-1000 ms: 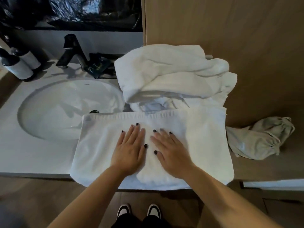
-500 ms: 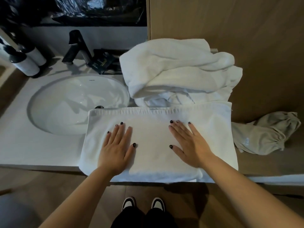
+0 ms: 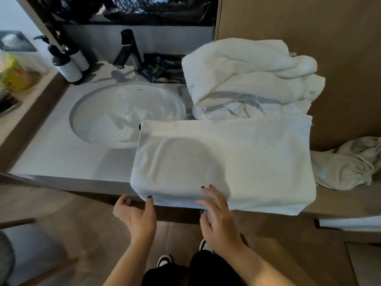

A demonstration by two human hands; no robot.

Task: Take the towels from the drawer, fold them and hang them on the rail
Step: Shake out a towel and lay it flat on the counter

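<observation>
A white towel (image 3: 247,157), folded into a flat rectangle, lies on the vanity counter (image 3: 57,157) with its near edge overhanging the front. My left hand (image 3: 136,215) is at the towel's near left corner, fingers relaxed, with one fingertip touching the corner. My right hand (image 3: 218,213) is at the near edge, its fingers lying on top of the towel and its thumb under the edge. Behind the folded towel sits a rumpled heap of white towels (image 3: 247,75). No drawer or rail is in view.
A round sink (image 3: 115,116) with a dark tap (image 3: 128,50) lies left of the towels. Two dark pump bottles (image 3: 66,65) stand at the back left and a dark packet (image 3: 152,70) beside the tap. A beige cloth bag (image 3: 346,164) lies right, against a wooden panel (image 3: 309,27).
Both hands have left the top of the folded towel, where they pressed it flat, and drawn back to its near edge. The towel lies as before.
</observation>
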